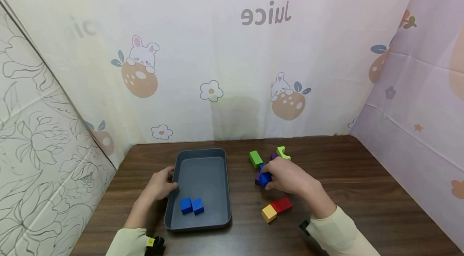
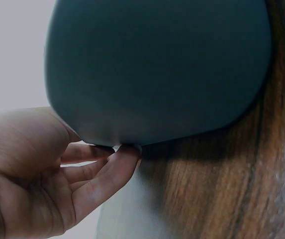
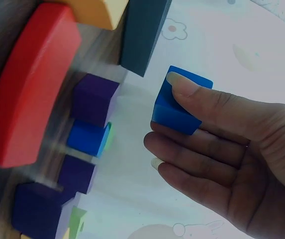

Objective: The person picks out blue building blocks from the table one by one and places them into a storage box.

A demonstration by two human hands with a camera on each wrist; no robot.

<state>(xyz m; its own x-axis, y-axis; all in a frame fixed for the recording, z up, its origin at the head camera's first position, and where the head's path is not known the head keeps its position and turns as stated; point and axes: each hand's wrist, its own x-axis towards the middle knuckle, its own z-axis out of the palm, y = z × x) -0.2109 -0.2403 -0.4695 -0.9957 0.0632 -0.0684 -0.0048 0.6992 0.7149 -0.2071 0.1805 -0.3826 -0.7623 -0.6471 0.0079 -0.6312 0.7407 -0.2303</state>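
Observation:
My left hand [image 1: 161,183] grips the left wall of a dark grey tray [image 1: 203,175], its thumb at the rim and its fingers along the outside. Its fingers [image 2: 107,174] meet the tray wall [image 2: 157,64] in the left wrist view. Two blue blocks lie side by side in the tray's near part, a left one [image 1: 186,206] and a right one [image 1: 197,206]. With thumb and fingers my right hand [image 1: 286,175] pinches another blue block [image 3: 182,102], held above the table to the tray's right. The right wrist view shows this block clear of the other blocks.
Around the right hand lie a green block [image 1: 255,159], a light green arch-shaped block [image 1: 282,153], purple blocks [image 3: 95,99] and a blue piece [image 3: 87,138]. Nearer are a yellow block [image 1: 269,213] and a red block [image 1: 282,205]. A patterned curtain [image 1: 232,66] stands behind the wooden table [image 1: 337,175].

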